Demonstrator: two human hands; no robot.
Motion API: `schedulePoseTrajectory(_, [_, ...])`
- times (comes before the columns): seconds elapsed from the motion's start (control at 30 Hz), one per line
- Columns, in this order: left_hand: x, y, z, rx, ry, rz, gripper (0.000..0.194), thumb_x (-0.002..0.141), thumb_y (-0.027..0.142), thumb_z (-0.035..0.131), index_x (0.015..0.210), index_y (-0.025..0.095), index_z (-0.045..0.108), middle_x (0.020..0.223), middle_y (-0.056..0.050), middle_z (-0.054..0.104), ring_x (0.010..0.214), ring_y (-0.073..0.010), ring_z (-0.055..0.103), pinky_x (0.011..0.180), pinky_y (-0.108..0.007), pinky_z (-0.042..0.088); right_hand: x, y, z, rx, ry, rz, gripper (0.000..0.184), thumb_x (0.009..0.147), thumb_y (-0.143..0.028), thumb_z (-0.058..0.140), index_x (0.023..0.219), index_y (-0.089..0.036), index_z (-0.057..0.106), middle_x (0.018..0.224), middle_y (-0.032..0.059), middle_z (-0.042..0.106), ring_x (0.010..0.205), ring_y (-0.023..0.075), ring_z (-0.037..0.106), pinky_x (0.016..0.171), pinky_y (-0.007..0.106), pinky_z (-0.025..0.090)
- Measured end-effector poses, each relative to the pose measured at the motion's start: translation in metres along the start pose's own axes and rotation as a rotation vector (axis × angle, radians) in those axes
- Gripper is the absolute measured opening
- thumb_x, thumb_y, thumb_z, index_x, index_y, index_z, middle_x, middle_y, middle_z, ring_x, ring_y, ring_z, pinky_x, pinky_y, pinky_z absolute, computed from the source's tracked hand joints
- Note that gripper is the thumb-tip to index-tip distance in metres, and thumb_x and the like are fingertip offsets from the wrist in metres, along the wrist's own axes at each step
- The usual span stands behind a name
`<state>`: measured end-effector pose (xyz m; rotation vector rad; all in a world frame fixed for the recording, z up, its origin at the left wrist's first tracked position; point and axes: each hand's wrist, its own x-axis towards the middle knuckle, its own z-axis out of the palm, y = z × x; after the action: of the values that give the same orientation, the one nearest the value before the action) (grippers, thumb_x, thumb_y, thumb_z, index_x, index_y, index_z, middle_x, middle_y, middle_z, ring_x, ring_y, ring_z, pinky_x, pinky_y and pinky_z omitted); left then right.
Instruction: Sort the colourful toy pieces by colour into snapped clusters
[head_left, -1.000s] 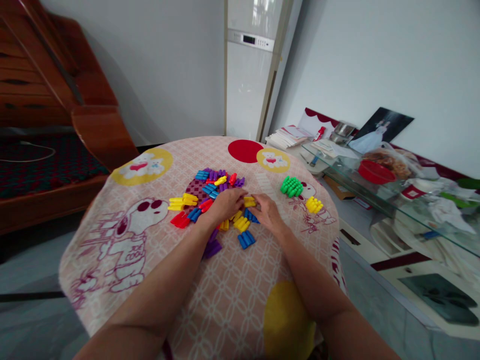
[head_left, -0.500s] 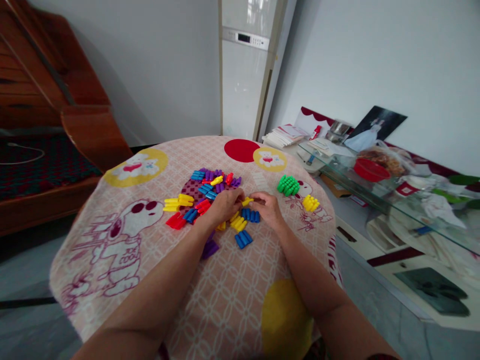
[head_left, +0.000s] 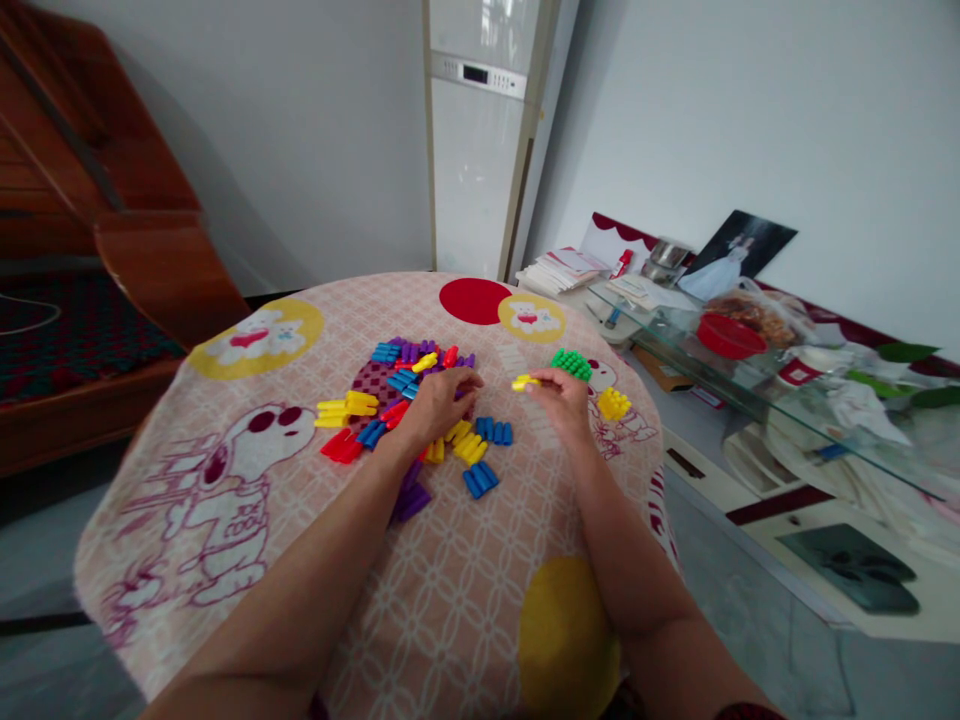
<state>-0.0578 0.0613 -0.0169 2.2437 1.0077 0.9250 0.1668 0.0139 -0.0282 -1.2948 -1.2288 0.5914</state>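
Observation:
A heap of small plastic pegs in blue, purple, red and yellow [head_left: 409, 395] lies on a round table under a cartoon-print cloth [head_left: 465, 590]. My left hand [head_left: 435, 403] rests on the heap with its fingers curled down over the pegs. My right hand [head_left: 561, 398] is to the right of the heap and pinches a yellow peg [head_left: 523, 381] between its fingertips. A cluster of green pegs [head_left: 571, 364] and a cluster of yellow pegs [head_left: 613, 403] sit apart just beyond my right hand.
A glass-topped side table [head_left: 720, 370] with a red bowl [head_left: 724, 335], papers and bags stands at the right. A tall white appliance [head_left: 480, 140] stands behind the table. Wooden furniture [head_left: 127, 240] fills the left.
My right hand has lifted a yellow peg out of the heap and carried it rightward toward the green cluster. My left hand stays on the heap. The camera view has shifted slightly.

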Motion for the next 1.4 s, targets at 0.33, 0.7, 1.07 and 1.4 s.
schedulePoseTrajectory(0.33, [0.001, -0.024, -0.012, 0.033, 0.144, -0.101, 0.026, 0.083, 0.027, 0.057, 0.102, 0.016, 0.071, 0.100, -0.009, 0.077, 0.090, -0.0221, 0.072, 0.086, -0.033, 0.057, -0.004, -0.009, -0.130, -0.991, 0.411, 0.026, 0.042, 0.069, -0.022, 0.064, 0.109, -0.012, 0.069, 0.105, 0.0172, 0.072, 0.096, 0.0304, 0.066, 0.091, 0.043, 0.049])
schedulePoseTrajectory(0.7, [-0.001, -0.019, -0.018, 0.055, 0.135, -0.127, 0.029, 0.082, 0.026, 0.056, 0.104, 0.016, 0.072, 0.100, -0.007, 0.078, 0.086, -0.0215, 0.072, 0.085, -0.033, 0.058, -0.013, 0.012, -0.123, -1.189, 0.236, 0.261, 0.044, 0.076, -0.017, 0.067, 0.120, -0.013, 0.066, 0.101, 0.0119, 0.074, 0.094, 0.0229, 0.067, 0.081, 0.029, 0.047])
schedulePoseTrajectory(1.07, [-0.007, -0.051, -0.059, 0.198, 0.443, -0.379, 0.038, 0.078, 0.017, 0.051, 0.110, 0.012, 0.071, 0.101, -0.010, 0.077, 0.090, -0.0207, 0.071, 0.085, -0.031, 0.055, -0.016, -0.002, -0.082, -0.857, 0.394, -0.173, 0.033, 0.084, -0.035, 0.054, 0.101, -0.016, 0.074, 0.085, 0.0111, 0.075, 0.076, 0.0242, 0.066, 0.074, 0.035, 0.048])
schedulePoseTrajectory(1.4, [-0.050, -0.109, -0.136, 0.403, 0.060, -0.607, 0.026, 0.071, 0.036, 0.069, 0.090, 0.020, 0.078, 0.080, -0.008, 0.077, 0.069, -0.0222, 0.069, 0.060, -0.027, 0.051, -0.035, 0.017, -0.025, -0.786, -0.136, -0.293, 0.027, 0.085, -0.032, 0.052, 0.081, -0.019, 0.076, 0.071, 0.0081, 0.073, 0.066, 0.0190, 0.064, 0.062, 0.027, 0.041])
